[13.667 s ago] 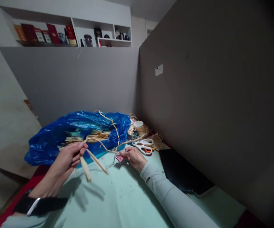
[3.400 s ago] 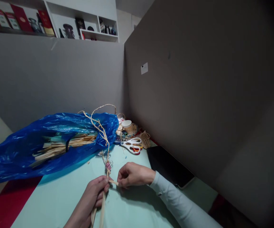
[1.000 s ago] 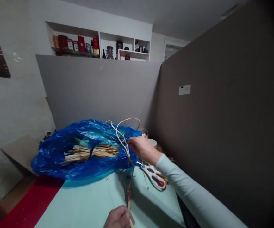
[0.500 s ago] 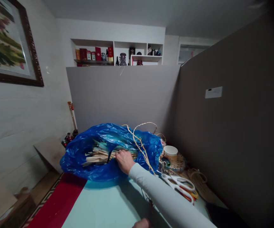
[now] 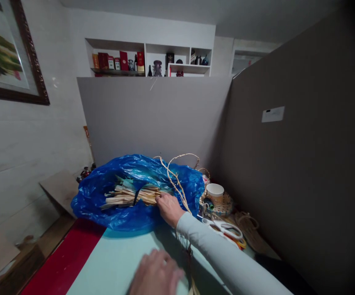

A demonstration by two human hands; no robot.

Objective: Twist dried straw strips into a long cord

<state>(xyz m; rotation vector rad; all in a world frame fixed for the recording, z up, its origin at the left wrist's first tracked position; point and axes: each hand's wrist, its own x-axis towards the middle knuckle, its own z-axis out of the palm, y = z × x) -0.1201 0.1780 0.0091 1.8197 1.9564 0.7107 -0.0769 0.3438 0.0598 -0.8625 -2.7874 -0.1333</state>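
A bundle of dried straw-like strips (image 5: 119, 196), bound by a dark band, lies inside an open blue plastic bag (image 5: 134, 227). My right hand (image 5: 169, 208) reaches in from the right, its bent fingers closed on the right end of the bundle; the fingertips are partly hidden. Lower down, my left hand (image 5: 157, 272) hovers over the pale green table top, smeared by motion, so its fingers are unclear. A twisted straw cord (image 5: 177, 180) loops over the bag and trails down behind my right wrist.
Right of the bag, a white paper cup (image 5: 215, 191) stands in a woven tray (image 5: 226, 207). White-handled scissors (image 5: 226, 228) and a coil of cord (image 5: 251, 225) lie nearer. Grey partitions (image 5: 155, 119) rise behind and to the right. A red strip (image 5: 67, 254) borders the table's left.
My left hand has come up from the bottom edge into view and moved left. My right hand has shifted slightly right along the bundle. The view has moved a little.
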